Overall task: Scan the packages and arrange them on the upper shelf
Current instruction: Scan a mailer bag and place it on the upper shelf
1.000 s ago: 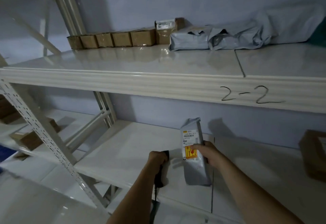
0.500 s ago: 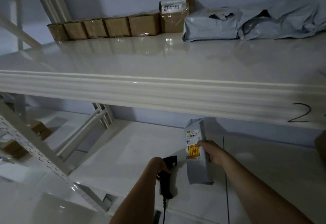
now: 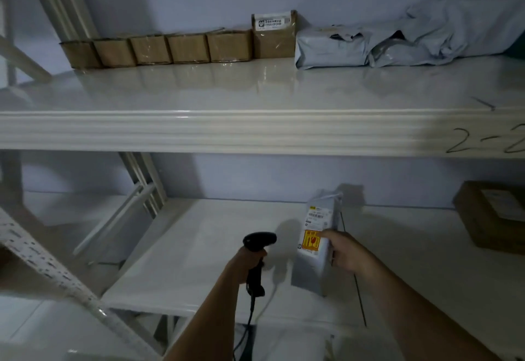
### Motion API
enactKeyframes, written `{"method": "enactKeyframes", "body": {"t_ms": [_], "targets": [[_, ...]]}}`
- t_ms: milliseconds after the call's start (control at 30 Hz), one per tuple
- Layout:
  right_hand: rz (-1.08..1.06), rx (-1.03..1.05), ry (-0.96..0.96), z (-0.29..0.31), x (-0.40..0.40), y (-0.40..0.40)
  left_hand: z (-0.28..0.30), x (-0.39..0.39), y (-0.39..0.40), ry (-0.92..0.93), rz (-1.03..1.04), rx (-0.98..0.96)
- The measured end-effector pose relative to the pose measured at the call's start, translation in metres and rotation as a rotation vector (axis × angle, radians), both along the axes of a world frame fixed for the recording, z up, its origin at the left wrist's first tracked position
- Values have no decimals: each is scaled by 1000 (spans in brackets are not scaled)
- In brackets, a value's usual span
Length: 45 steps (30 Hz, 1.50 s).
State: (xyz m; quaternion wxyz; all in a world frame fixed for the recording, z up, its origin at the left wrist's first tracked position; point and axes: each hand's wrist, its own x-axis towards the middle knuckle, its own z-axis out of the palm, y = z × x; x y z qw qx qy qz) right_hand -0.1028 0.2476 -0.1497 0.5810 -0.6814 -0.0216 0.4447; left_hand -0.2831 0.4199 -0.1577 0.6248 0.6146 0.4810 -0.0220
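Grey plastic mailer pkg w/ white label + yellow sticker (image 3: 315, 244) upright over lower shelf (image 3: 199, 247), long axis vertical, pinched by right hand (image 3: 345, 252). Left hand (image 3: 250, 264) clenched on black handheld scanner (image 3: 257, 250), just left of pkg, head aimed at label. Upper shelf (image 3: 255, 127) straight above.

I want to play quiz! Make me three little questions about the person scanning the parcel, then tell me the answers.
1. True or false: the left hand holds the black scanner.
2. What does the right hand hold? A) a brown box B) the grey parcel C) nothing
3. Fill in: the row of brown boxes sits on the ___ shelf.

Key: 1 true; 2 B; 3 upper.
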Motion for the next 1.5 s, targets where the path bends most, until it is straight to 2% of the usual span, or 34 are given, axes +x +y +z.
{"method": "enactKeyframes", "body": {"t_ms": [133, 300, 433, 700, 1500], "targets": [[-58, -43, -62, -3, -35, -14, 2, -20, -13, -115, 9, 101], [-120, -2, -108, 9, -79, -31, 29, -47, -37, -246, 46, -59], [-130, 58, -146, 26, -96, -42, 57, -50, -45, -319, 30, 17], [-129, 161, -220, 47, -103, -54, 103, -36, -59, -328, -119, 289], [-123, 115, -236, 45, -93, -63, 115, -29, -79, -307, -234, 302]]}}
